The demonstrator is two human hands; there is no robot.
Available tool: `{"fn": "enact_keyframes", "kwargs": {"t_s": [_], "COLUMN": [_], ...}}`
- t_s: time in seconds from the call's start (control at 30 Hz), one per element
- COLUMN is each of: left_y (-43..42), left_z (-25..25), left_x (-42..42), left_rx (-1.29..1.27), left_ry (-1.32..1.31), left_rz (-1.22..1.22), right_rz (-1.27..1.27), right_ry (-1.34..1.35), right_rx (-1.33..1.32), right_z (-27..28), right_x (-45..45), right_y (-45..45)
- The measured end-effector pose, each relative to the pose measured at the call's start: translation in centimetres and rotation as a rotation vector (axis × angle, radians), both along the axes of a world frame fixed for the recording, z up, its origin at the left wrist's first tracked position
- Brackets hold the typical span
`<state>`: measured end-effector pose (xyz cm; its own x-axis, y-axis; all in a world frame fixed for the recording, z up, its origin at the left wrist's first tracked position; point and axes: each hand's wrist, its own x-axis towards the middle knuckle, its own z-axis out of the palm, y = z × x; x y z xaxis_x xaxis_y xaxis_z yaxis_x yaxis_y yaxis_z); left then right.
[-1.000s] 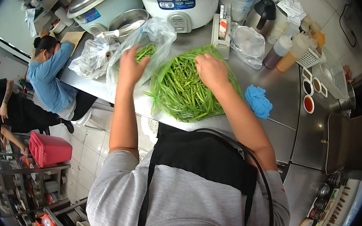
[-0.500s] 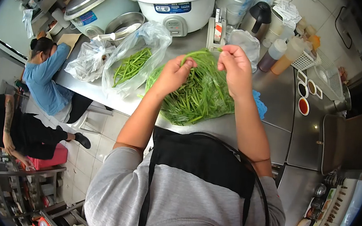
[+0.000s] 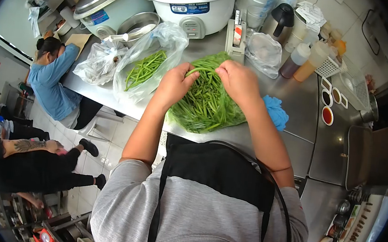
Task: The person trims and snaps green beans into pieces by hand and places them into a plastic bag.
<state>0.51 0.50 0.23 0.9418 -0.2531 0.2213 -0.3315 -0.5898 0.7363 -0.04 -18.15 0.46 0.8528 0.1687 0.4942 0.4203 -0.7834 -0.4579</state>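
Note:
A large clear plastic bag (image 3: 232, 114) full of cut green beans (image 3: 201, 96) lies on the steel counter in front of me. Over its top, my left hand (image 3: 175, 82) pinches one end of a long green bean (image 3: 204, 69). The fingers of my right hand (image 3: 240, 81) are closed at the other end of that bean, which bows slightly between the two hands. To the left, a second open clear bag (image 3: 176, 41) contains longer green bean pieces (image 3: 146, 68). My right fingertips are partly hidden behind the hand.
Behind the bags stand a rice cooker (image 3: 214, 17), a metal bowl (image 3: 140, 23) and a small scale (image 3: 235, 45). Sauce bottles (image 3: 296, 61) are at the right, with a blue cloth (image 3: 276, 113) nearer. A seated person (image 3: 52, 77) leans on the counter's left end; others are beyond.
My right hand has come down and closer to my left hand, onto the bean. The big bag's mouth now shows more beans. At the left, a person in black has moved, and another has appeared.

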Motion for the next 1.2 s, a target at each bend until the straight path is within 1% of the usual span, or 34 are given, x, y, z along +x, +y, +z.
{"fn": "enact_keyframes", "kwargs": {"t_s": [0.13,0.2,0.23,0.33,0.4,0.47,0.5,0.57,0.6,0.7,0.73,0.77,0.83,0.87,0.97,1.07,1.13,1.17,1.2], "left_y": [-0.3,-0.5,-0.6,-0.2,-0.5,-0.9,-1.0,-1.2,-0.9,-0.5,-0.5,-0.6,-0.9,-1.0,-1.2,-0.9,-1.2,-1.5,-1.7], "left_z": [0.4,0.0,-0.3,-0.7,-1.0,-1.4,-1.8,-2.5,-2.3,-1.4,-1.3,-1.3,-1.4,-1.4,-1.4,-1.3,-1.3,-1.3,-1.1], "left_x": [-0.1,0.0,0.1,0.4,0.2,0.0,-0.1,-0.3,-0.1,0.4,0.4,0.4,0.3,0.2,0.0,-0.4,-0.8,-1.0,-1.1], "left_rx": [-0.034,-0.196,-0.276,-0.119,-0.098,-0.028,-0.097,-0.234,-0.284,-0.588,-0.628,-0.681,-0.785,-0.801,-0.833,-0.807,-0.757,-0.776,-0.796], "left_ry": [0.067,0.073,0.075,-0.142,-0.155,-0.186,-0.14,-0.047,0.059,0.198,0.195,0.2,0.215,0.21,0.188,0.139,0.104,0.112,0.121], "left_rz": [-0.007,-0.031,-0.044,-0.129,-0.213,-0.266,-0.226,-0.15,-0.097,-0.051,-0.065,-0.073,-0.089,-0.093,-0.112,-0.123,-0.136,-0.138,-0.141], "right_rz": [0.018,0.042,0.047,0.081,0.132,0.152,0.161,0.223,0.251,0.26,0.296,0.314,0.349,0.323,0.284,0.173,0.235,0.264,0.276], "right_ry": [0.157,0.189,0.211,0.242,0.217,0.235,0.243,0.255,0.26,0.397,0.402,0.405,0.416,0.412,0.38,0.266,0.289,0.299,0.266], "right_rx": [-0.007,-0.045,0.023,0.24,0.41,0.659,0.784,0.874,0.921,0.643,0.694,0.647,0.557,0.42,0.454,0.549,0.846,0.996,1.034], "right_z": [-0.3,-0.6,-0.7,-0.4,0.6,0.9,0.9,0.7,0.5,-1.2,-2.4,-2.9,-2.2,-1.7,-2.1,-1.6,-1.6,-1.6,-1.5], "right_x": [-0.6,-0.5,-0.5,-0.6,-1.0,-1.1,-1.1,-0.5,-0.4,-0.4,-0.2,-0.2,-0.9,-1.0,-0.7,-0.3,0.4,0.7,0.8], "right_y": [-0.2,-0.4,-0.5,-0.6,-0.3,0.1,0.1,-0.4,-0.6,0.0,0.6,0.6,1.2,1.2,1.3,0.9,0.9,0.9,1.1]}}
